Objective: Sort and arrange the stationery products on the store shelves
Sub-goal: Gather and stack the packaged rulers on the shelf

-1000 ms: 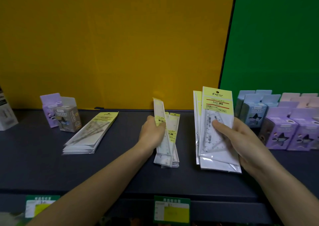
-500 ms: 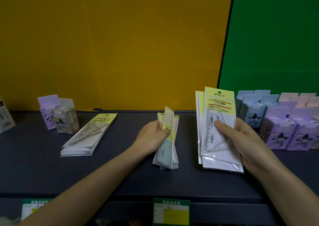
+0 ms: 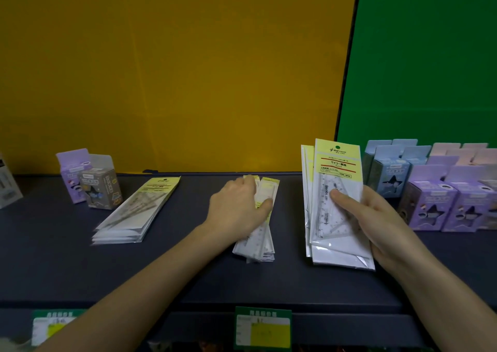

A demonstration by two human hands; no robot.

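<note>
A pile of narrow ruler packs [image 3: 262, 241] lies flat at the middle of the dark shelf [image 3: 188, 265]. My left hand [image 3: 236, 209] lies on top of the pile, thumb and fingers curled over the uppermost ruler pack. My right hand [image 3: 376, 222] holds several set-square packs [image 3: 333, 203] with yellow header cards upright, thumb pressed across the front pack, their lower edges near the shelf. Another stack of set-square packs [image 3: 131, 211] lies flat at the left.
Two small boxes, one purple [image 3: 71, 175] and one grey [image 3: 100, 187], stand at the back left. Rows of blue, pink and purple boxes [image 3: 443, 190] fill the right end. Green price tags [image 3: 263, 330] hang on the shelf's front edge. Yellow and green panels stand behind.
The ruler pack that my left hand held tilted up has been laid flat onto the middle pile. My right hand with the set-square packs has barely moved.
</note>
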